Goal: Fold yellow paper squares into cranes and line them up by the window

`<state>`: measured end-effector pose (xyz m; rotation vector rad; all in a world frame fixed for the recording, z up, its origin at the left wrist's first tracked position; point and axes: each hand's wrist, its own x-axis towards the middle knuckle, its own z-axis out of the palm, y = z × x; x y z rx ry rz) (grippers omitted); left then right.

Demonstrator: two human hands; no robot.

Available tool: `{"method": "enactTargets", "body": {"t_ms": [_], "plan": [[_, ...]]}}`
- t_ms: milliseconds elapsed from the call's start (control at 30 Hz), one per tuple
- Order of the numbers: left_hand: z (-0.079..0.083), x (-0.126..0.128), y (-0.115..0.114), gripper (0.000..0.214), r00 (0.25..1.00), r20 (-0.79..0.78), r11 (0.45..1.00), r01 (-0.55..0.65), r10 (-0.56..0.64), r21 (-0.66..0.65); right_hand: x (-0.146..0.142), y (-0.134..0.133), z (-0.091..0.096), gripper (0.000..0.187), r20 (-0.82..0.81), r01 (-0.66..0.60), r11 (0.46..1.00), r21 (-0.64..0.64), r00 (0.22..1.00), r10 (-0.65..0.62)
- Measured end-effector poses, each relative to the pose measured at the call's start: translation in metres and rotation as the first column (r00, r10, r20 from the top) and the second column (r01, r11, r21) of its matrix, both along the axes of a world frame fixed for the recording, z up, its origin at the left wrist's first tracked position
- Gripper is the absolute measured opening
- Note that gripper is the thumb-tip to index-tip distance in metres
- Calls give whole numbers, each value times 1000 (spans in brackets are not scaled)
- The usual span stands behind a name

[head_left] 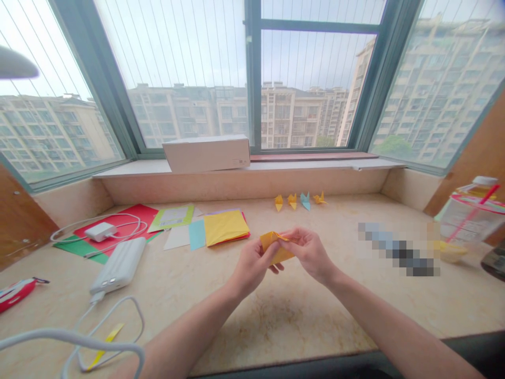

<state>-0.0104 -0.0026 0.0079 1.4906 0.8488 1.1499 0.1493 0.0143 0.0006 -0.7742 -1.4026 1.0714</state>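
Between both hands, above the stone ledge, I hold a folded piece of yellow origami paper [283, 256]. My left hand [252, 263] grips its left side, thumb on the front, with some fingers behind it. Pinched at the paper's upper right edge are the fingers of my right hand [307, 250]. Just beyond lies a stack of coloured paper, a yellow sheet [226, 227] on top and a light blue sheet [197, 235] beside it. Small folded paper cranes stand in a row at the back: yellow ones [292, 201] and a blue one [305, 200].
A white power bank [118, 266] with cables lies at left, near a white charger [100, 231] on red and green sheets. A white box [207, 153] sits on the windowsill. At right stand a plastic cup with a red straw [469, 221] and a blurred-out object [398, 250].
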Motion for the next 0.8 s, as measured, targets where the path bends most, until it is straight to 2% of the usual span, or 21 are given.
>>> {"method": "enactTargets", "body": {"t_ms": [100,200,267,367,500,700,800], "plan": [[3,-2,1,38,998,36,999,-52,52,1,1,-1,-2,19,113,36,990,137,992,-52],[6,-3,2,38,995,75,998,-63,65,-20,2,-2,-5,23,203,42,952,302,973,-107],[6,-3,2,38,992,103,997,-69,72,-31,3,-2,-7,25,212,11,940,340,973,-88],[4,-2,2,41,987,116,994,-105,107,-24,2,-2,-9,24,212,-19,944,329,976,-54],[1,-1,2,45,980,55,980,-194,192,32,-3,-2,-12,24,222,-12,949,317,973,-62],[-2,-3,3,42,973,15,971,-232,231,65,-6,-3,-13,29,216,39,988,148,974,-71],[-2,-4,3,38,968,-16,966,-250,252,70,-7,-4,-11,31,189,25,995,97,981,-43]]}}
